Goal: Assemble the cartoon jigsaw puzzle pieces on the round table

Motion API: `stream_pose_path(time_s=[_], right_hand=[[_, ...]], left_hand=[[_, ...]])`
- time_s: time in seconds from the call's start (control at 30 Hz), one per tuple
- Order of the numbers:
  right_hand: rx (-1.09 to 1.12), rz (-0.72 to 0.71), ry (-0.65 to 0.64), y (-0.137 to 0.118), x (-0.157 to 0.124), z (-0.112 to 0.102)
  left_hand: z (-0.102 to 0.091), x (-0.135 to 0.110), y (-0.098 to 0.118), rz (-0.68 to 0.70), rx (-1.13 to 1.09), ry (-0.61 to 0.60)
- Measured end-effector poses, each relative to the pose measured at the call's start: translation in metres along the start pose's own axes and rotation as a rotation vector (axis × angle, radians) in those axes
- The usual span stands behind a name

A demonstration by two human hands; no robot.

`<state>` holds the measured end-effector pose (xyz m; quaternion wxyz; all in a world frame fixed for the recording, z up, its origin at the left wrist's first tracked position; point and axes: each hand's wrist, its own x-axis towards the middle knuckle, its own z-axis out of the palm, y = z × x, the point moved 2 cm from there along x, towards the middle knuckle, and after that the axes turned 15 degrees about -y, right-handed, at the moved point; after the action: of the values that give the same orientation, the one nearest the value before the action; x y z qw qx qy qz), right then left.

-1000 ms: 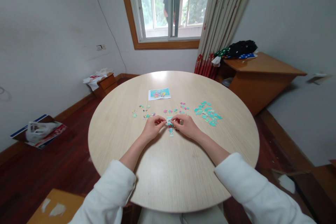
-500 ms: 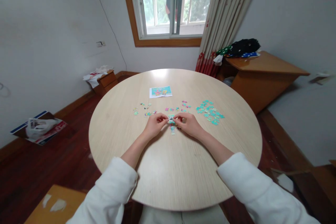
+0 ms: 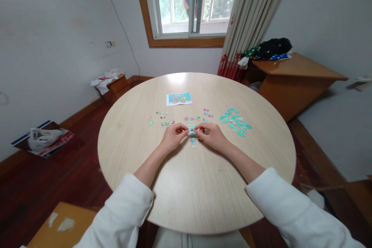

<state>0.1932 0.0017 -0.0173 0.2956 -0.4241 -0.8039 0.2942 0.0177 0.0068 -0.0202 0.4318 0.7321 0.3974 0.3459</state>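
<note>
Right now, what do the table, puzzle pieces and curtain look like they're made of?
Table: maybe wood or wood-look laminate, satin, with pale grain and a soft glare. Puzzle pieces: probably printed card, flat with coloured faces; finish too small to tell. Curtain: likely fabric, matt, hanging in folds.

On the table [image 3: 192, 193], the puzzle section [image 3: 191, 128] lay between the left hand [image 3: 174, 136] and the right hand [image 3: 213, 135]. Loose pieces [image 3: 165, 124] were scattered behind it and to its left, while a cluster of pieces [image 3: 238, 123] lay beyond the right hand. The printed sheet [image 3: 179, 99] lay farther back. A window [image 3: 174, 0] stood behind the table; cloth [image 3: 273, 48] lay on the desk [image 3: 302, 66] at right.
</note>
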Motion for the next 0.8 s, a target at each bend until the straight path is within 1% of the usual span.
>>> stream_pose_path(time_s=[0.2, 0.43, 0.6, 0.8], right_hand=[[0.008, 0.003, -0.007, -0.002, -0.001, -0.001], [0.028, -0.001, -0.008, -0.002, -0.002, -0.004], [0.156, 0.023, -0.029, -0.001, 0.002, -0.005], [0.296, 0.066, -0.055, 0.003, 0.012, -0.013]], left_hand=[[0.001, 0.000, -0.001, 0.009, 0.010, 0.002], [0.004, 0.001, -0.001, 0.002, 0.021, 0.033], [0.005, 0.002, 0.001, 0.003, 0.057, 0.050], [0.002, 0.011, 0.007, 0.042, 0.120, 0.026]])
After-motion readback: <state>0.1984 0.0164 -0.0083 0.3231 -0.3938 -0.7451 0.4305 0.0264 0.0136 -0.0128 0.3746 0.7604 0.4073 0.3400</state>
